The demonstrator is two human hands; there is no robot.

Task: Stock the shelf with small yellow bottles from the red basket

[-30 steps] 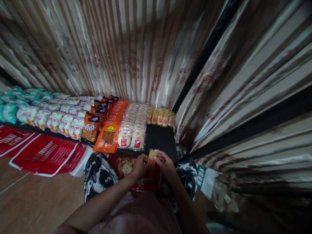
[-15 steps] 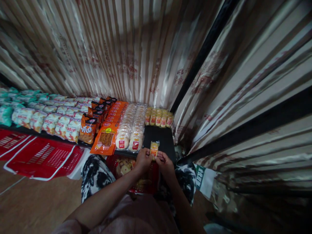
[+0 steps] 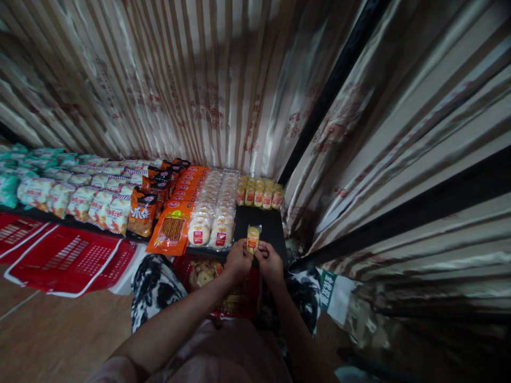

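Between my two hands I hold a small yellow snack packet (image 3: 253,239) with a red and orange label, upright over the near part of the black shelf (image 3: 258,219). My left hand (image 3: 238,261) pinches its left side, and my right hand (image 3: 270,263) grips its right lower side. Behind it, several like yellow packets (image 3: 261,193) stand in rows at the back of the shelf. Just left of them lie clear packs of round white crackers (image 3: 221,232). Below my hands, a red basket (image 3: 255,298) holds more packaged snacks, partly hidden by my forearms.
Orange bags of stick snacks (image 3: 172,227), orange-and-black bags (image 3: 141,211), white bags (image 3: 115,211) and green bags (image 3: 8,189) fill the shelf leftward. Red baskets (image 3: 75,266) sit lower left. Black poles (image 3: 331,96) and a pale curtain (image 3: 223,106) enclose the back and right.
The yellow packet has risen slightly in view, away from my body, with both hands still on it. My right fingers have closed in more around its side. The shelf rows are unchanged.
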